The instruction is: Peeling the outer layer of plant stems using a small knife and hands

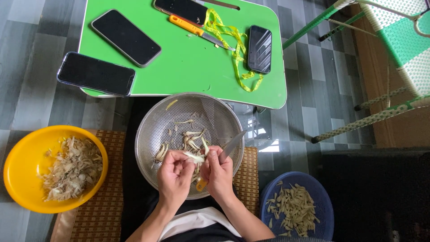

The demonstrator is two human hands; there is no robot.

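Two hands (174, 175) (218, 172), one knife (226, 152), four phones (126, 37)

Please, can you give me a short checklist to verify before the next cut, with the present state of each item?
1. Knife held firmly in right hand, blade pointing away from the body: ok.
2. Pale stalk piece gripped by left hand over the metal colander: ok.
3. Left fingers away from the blade edge: cannot tell, hands are close together.
4. Yellow bowl of peelings within reach on the left: ok.
5. Blue basket of trimmed pieces within reach on the right: ok.
6. Phones on the green table apart from the colander: ok.
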